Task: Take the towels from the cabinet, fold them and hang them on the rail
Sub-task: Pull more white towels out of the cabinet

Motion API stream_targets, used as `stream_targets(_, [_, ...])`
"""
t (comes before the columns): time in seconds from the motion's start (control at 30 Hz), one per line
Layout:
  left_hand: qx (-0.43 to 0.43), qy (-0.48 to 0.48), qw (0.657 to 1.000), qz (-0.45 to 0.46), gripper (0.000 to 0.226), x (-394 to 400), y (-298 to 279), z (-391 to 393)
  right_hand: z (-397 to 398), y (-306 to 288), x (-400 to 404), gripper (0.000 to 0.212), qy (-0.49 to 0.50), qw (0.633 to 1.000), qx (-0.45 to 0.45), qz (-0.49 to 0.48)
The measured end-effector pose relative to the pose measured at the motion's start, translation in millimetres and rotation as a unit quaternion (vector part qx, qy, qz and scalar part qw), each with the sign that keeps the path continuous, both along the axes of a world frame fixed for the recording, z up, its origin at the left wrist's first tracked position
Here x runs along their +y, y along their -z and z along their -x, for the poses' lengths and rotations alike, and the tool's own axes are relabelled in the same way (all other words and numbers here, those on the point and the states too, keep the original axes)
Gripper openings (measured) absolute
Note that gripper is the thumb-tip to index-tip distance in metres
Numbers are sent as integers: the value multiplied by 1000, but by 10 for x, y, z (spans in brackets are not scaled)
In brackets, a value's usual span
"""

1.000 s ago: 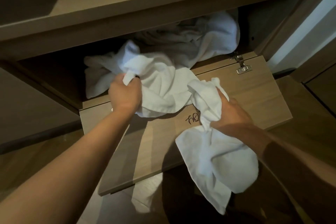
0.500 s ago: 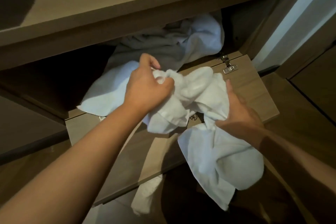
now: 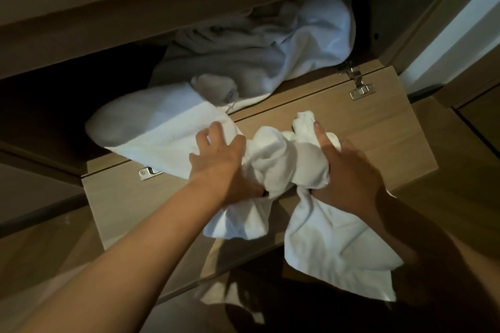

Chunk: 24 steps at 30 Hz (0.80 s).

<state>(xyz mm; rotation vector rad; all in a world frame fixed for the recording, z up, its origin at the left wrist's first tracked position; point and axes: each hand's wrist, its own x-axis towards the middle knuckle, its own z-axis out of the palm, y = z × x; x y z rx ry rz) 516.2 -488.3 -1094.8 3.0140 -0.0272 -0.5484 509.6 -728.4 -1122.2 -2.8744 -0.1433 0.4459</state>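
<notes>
A crumpled white towel (image 3: 281,159) lies bunched over the cabinet's folded-down wooden door (image 3: 384,132). My left hand (image 3: 219,167) grips its left side, fingers curled into the cloth. My right hand (image 3: 349,173) grips the right side of the bunch, with one finger pointing up along a raised fold. A long end of the towel hangs down past the door's front edge under my right wrist. More white towels (image 3: 257,54) lie in a loose heap inside the dark cabinet opening. One of them spreads out over the sill at the left. No rail is in view.
Metal hinges (image 3: 357,86) join the door to the cabinet at the right, and a second hinge (image 3: 147,171) sits at the left. A wooden shelf edge (image 3: 162,5) overhangs the opening. A white door frame (image 3: 460,27) stands at the right. Wood-toned floor lies below.
Both hands have drawn the bunched towel out of the cabinet and down onto the open door, closer together. The left hand has regripped lower on the cloth.
</notes>
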Motion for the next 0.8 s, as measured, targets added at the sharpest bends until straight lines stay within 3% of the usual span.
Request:
stream_targets(0.2, [-76,2,991,111,70,-110,43,101,51,21,67,116,20,999,-28,-10])
stream_targets(0.37, [-117,-71,974,181,61,-124,-188,307,131,-446,17,112,33,999,-18,-31])
stream_targets(0.53, [-118,-140,955,234,55,-139,-1077,381,266,-1274,-13,118,65,996,-5,-55])
stream_targets(0.8, [-40,-285,891,350,47,-182,-3005,562,522,-3237,-4,106,69,993,13,-91])
